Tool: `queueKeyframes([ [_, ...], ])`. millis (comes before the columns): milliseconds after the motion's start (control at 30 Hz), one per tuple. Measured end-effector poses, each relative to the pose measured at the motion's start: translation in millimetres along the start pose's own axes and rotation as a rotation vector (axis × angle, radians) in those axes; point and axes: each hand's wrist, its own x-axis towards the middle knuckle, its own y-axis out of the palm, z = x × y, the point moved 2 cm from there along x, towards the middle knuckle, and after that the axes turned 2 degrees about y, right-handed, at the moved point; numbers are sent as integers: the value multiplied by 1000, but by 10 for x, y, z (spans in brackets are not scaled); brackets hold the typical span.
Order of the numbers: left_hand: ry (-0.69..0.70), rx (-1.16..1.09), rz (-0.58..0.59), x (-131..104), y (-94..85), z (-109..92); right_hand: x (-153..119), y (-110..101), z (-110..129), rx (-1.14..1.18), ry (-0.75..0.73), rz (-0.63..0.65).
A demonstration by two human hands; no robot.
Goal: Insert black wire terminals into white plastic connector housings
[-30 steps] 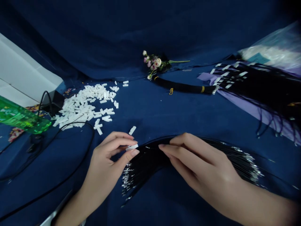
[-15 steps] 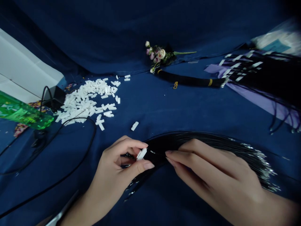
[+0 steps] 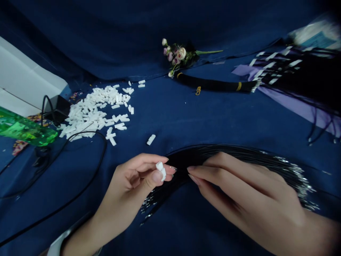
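My left hand (image 3: 141, 181) holds a small white plastic piece (image 3: 161, 170) between its thumb and fingers. To its right, my right hand (image 3: 239, 192) is pinched at thumb and forefinger, its tips near the left fingertips. A thin black cord with a small metal end seems to run between the two hands, though it is hard to make out against the dark bundle. Under and behind both hands lies a bundle of black cords (image 3: 186, 156) with metal ends at right and lower left.
A heap of white pieces (image 3: 90, 110) lies at left beside a green bottle (image 3: 26, 129) and a looping black cable (image 3: 102, 156). One loose piece (image 3: 151, 139) lies ahead. Artificial flowers (image 3: 178, 55), a tied cord bundle (image 3: 210, 84) and purple sheet (image 3: 301, 110) are farther back.
The white piece has turned in my left hand, and the thumb now presses over it with the fingers behind. My right hand keeps its pinch with little movement. The view has shifted slightly.
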Motion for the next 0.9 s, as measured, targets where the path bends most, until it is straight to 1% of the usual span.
queueKeyframes([
  [167,-27,1,19,-36,18,0,18,6,-9,-14,-4,-7],
  [400,-78,-109,46,-31,-3,11,22,-14,13,-7,-4,-19],
  [700,-50,-156,134,-45,-14,64,10,-22,4,21,6,16],
  [900,-73,-163,128,-41,-4,60,0,-10,15,8,21,15],
])
